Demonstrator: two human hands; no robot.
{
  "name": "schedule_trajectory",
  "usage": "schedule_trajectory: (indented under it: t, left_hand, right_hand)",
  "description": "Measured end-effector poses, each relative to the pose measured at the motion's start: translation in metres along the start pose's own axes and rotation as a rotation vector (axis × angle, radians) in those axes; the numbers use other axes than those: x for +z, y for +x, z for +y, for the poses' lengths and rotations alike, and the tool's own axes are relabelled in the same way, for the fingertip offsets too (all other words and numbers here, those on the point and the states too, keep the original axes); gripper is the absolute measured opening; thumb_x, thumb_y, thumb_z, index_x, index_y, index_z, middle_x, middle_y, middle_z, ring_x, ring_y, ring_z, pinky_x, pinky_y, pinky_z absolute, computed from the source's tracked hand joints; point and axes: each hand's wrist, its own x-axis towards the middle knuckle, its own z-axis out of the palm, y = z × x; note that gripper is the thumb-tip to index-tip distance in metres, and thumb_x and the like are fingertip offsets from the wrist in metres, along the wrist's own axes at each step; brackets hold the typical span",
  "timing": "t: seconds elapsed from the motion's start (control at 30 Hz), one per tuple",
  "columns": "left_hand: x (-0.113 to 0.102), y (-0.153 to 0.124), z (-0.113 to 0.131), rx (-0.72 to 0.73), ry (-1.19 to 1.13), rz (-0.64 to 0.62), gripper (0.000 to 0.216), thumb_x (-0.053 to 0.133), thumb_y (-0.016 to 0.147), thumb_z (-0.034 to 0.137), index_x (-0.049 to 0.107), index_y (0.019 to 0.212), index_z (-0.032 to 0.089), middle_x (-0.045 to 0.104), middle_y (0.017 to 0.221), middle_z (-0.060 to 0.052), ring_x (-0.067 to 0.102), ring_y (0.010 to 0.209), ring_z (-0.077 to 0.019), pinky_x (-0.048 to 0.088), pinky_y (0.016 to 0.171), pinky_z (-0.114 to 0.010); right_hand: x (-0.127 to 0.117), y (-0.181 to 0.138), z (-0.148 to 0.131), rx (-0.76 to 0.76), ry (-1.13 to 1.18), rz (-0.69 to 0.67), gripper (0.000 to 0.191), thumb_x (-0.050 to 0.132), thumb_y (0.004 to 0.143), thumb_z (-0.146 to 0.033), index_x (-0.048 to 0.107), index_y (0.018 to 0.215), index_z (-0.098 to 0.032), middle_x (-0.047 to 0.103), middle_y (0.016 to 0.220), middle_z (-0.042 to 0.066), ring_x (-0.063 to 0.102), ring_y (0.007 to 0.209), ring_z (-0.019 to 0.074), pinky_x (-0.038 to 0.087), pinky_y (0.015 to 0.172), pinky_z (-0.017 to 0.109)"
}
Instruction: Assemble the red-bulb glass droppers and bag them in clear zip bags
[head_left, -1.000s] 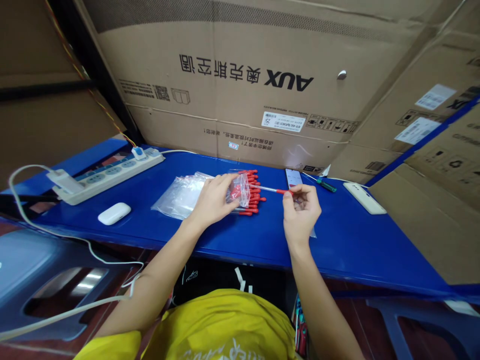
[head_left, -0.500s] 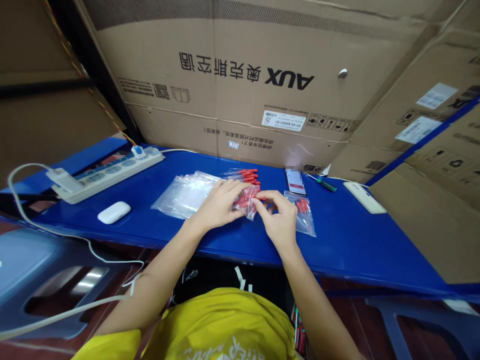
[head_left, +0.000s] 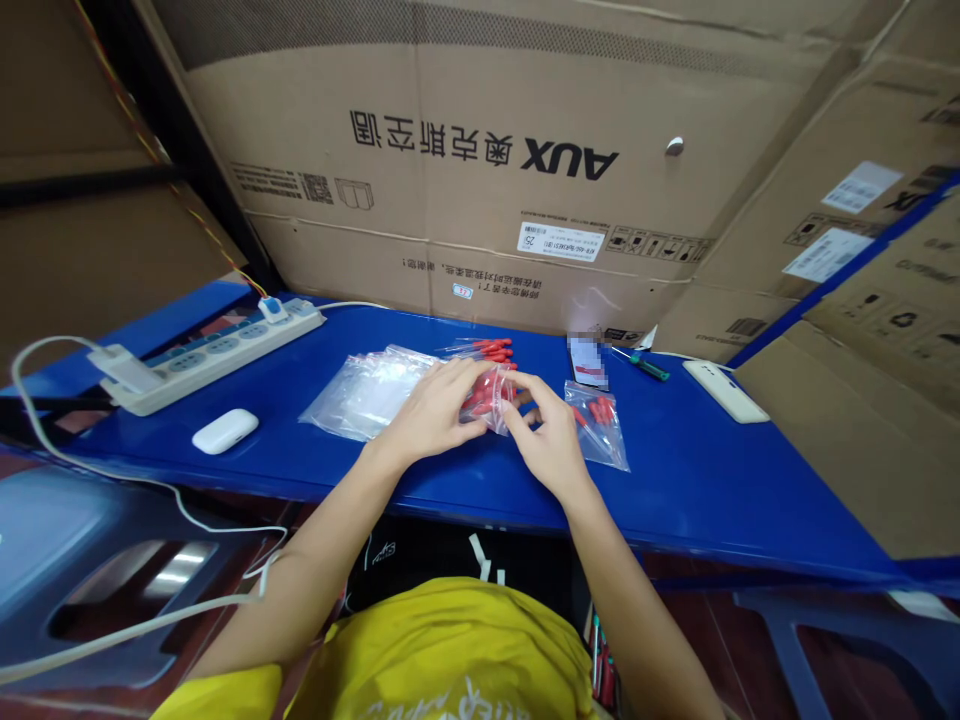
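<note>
Between my two hands is a clear zip bag (head_left: 487,396) with red-handled tools inside that look like small screwdrivers. My left hand (head_left: 433,408) lies over the left part of this bag, fingers and thumb closed around it. The curled fingers and thumb of my right hand (head_left: 551,432) grip the bag's right edge, partly hiding it. Just behind the bag lies a pile of loose red-handled screwdrivers (head_left: 495,350). A stack of flat clear plastic bags (head_left: 367,393) rests left of my left hand. Right of my right hand sits another clear bag (head_left: 606,440) holding a few red-handled screwdrivers.
A phone (head_left: 589,362) and a green-handled screwdriver (head_left: 646,367) lie at the back of the blue table (head_left: 712,480). Farther right is a pale slab-like device (head_left: 726,391). On the left are a white case (head_left: 225,431) and a power strip (head_left: 214,355). Cardboard (head_left: 465,200) walls the back.
My right thumb and fingers have spread slightly apart at the bag's edge. The bag stays between both hands. The whole view has shifted a little.
</note>
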Motion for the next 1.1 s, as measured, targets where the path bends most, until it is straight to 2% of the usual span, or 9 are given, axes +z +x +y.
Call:
schedule_trajectory:
  t: [0.2,0.37,0.47,0.57,0.7,0.77,0.83,0.9,1.1]
  left_hand:
    - [-0.001,0.0,0.001,-0.011,0.0,0.017,0.064,0.067,0.097,0.043,0.048,0.155,0.024,0.061,0.154,-0.013,0.058,0.14,-0.0337,0.045,0.116,-0.049]
    - [0.002,-0.002,-0.002,-0.028,0.018,0.054,0.066,0.069,0.095,0.04,0.047,0.156,0.023,0.061,0.153,-0.013,0.059,0.139,-0.0337,0.045,0.118,-0.049]
    - [0.002,-0.002,0.0,-0.059,0.013,0.094,0.07,0.07,0.095,0.044,0.044,0.158,0.025,0.059,0.155,-0.014,0.059,0.14,-0.035,0.046,0.118,-0.051]
    - [-0.001,0.0,0.009,-0.08,-0.024,0.092,0.076,0.072,0.094,0.044,0.039,0.16,0.025,0.057,0.156,-0.015,0.058,0.141,-0.0351,0.047,0.118,-0.05]
    - [-0.008,0.003,0.024,-0.151,-0.208,0.091,0.078,0.079,0.09,0.044,0.042,0.156,0.026,0.059,0.153,-0.013,0.061,0.135,-0.0321,0.051,0.112,-0.045]
    - [-0.011,0.005,0.028,-0.199,-0.337,0.101,0.057,0.072,0.096,0.051,0.054,0.142,0.024,0.068,0.137,-0.011,0.067,0.119,-0.0286,0.054,0.102,-0.041]
    - [-0.013,0.007,0.028,-0.265,-0.439,0.122,0.034,0.053,0.106,0.053,0.064,0.114,0.022,0.072,0.104,-0.005,0.067,0.093,-0.0222,0.053,0.086,-0.034]
    - [-0.013,0.009,0.028,-0.321,-0.488,0.154,0.041,0.043,0.111,0.05,0.061,0.089,0.02,0.063,0.079,-0.001,0.058,0.074,-0.0177,0.047,0.073,-0.03]
    - [-0.01,0.011,0.028,-0.332,-0.448,0.32,0.044,0.052,0.107,0.044,0.057,0.072,0.019,0.052,0.072,0.0,0.048,0.071,-0.0158,0.038,0.069,-0.029]
  right_hand:
    - [-0.001,-0.001,-0.002,-0.034,-0.046,-0.058,0.03,0.059,0.102,-0.033,0.073,0.127,-0.028,0.077,0.121,0.006,0.073,0.099,0.0231,0.059,0.076,0.032]
    - [-0.002,0.0,-0.002,-0.081,-0.04,-0.125,0.037,0.047,0.109,-0.035,0.07,0.137,-0.03,0.073,0.137,0.006,0.069,0.126,0.0255,0.056,0.105,0.04]
    - [0.001,-0.001,0.0,-0.025,0.017,-0.11,0.036,0.061,0.102,-0.042,0.069,0.135,-0.03,0.076,0.13,0.006,0.075,0.107,0.0244,0.062,0.089,0.037]
    - [0.004,-0.002,0.002,0.038,0.082,-0.029,0.034,0.077,0.091,-0.042,0.07,0.12,-0.028,0.079,0.107,0.003,0.074,0.082,0.0204,0.063,0.074,0.033]
    - [0.001,0.0,0.003,0.129,0.255,0.102,0.025,0.075,0.09,-0.041,0.063,0.106,-0.027,0.078,0.098,0.002,0.077,0.082,0.0201,0.063,0.073,0.032]
    - [-0.003,0.002,0.003,0.182,0.351,0.124,0.035,0.079,0.087,-0.042,0.058,0.111,-0.028,0.08,0.098,0.001,0.078,0.079,0.0199,0.064,0.071,0.033]
    - [-0.008,0.004,0.004,0.215,0.428,0.125,0.044,0.084,0.082,-0.042,0.057,0.114,-0.028,0.081,0.094,0.001,0.077,0.072,0.0193,0.063,0.068,0.033]
    - [-0.011,0.005,0.005,0.238,0.477,0.116,0.046,0.088,0.078,-0.042,0.062,0.112,-0.026,0.081,0.087,0.0,0.075,0.07,0.0193,0.062,0.066,0.033]
    - [-0.013,0.009,0.006,0.263,0.534,0.161,0.028,0.092,0.073,-0.04,0.08,0.09,-0.021,0.078,0.075,0.002,0.07,0.067,0.0179,0.054,0.06,0.029]
